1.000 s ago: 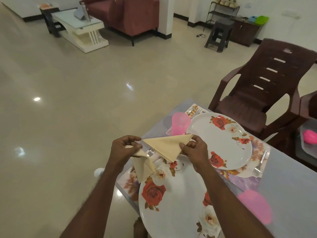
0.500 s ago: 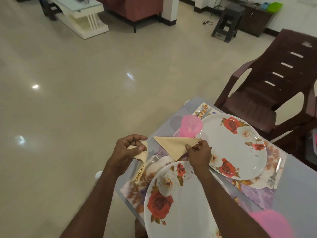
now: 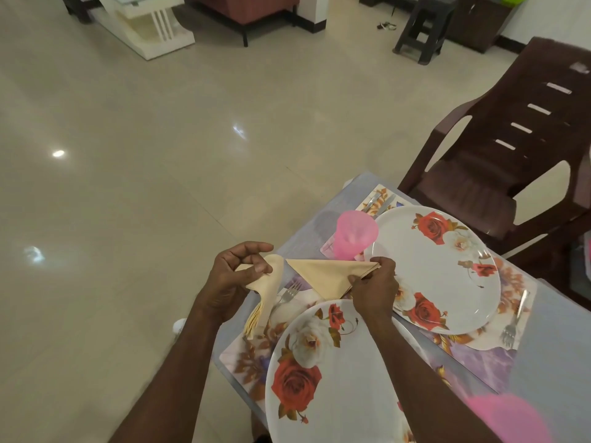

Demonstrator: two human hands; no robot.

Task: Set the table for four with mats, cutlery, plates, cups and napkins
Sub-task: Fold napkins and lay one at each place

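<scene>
My right hand (image 3: 374,287) pinches a beige napkin folded into a triangle (image 3: 326,274) just above the table, between the two rose-patterned plates. My left hand (image 3: 235,276) grips a folded bunch of beige napkins (image 3: 267,297) that hangs down over the table's left corner. The near plate (image 3: 335,378) and the far plate (image 3: 438,266) each sit on a floral mat (image 3: 246,362). A pink cup (image 3: 353,235) stands beside the far plate. A fork (image 3: 289,292) lies under the napkins, another fork (image 3: 515,318) right of the far plate.
A dark brown plastic chair (image 3: 499,148) stands at the table's far side. A blurred pink cup (image 3: 508,417) is at the bottom right. Cutlery (image 3: 379,201) lies on the far mat's corner. A dark stool (image 3: 422,30) and white coffee table (image 3: 150,24) stand across the floor.
My hands have drawn apart. The right hand has carried the triangular napkin a little to the right toward the far plate, while the left hand keeps the bunch at the corner.
</scene>
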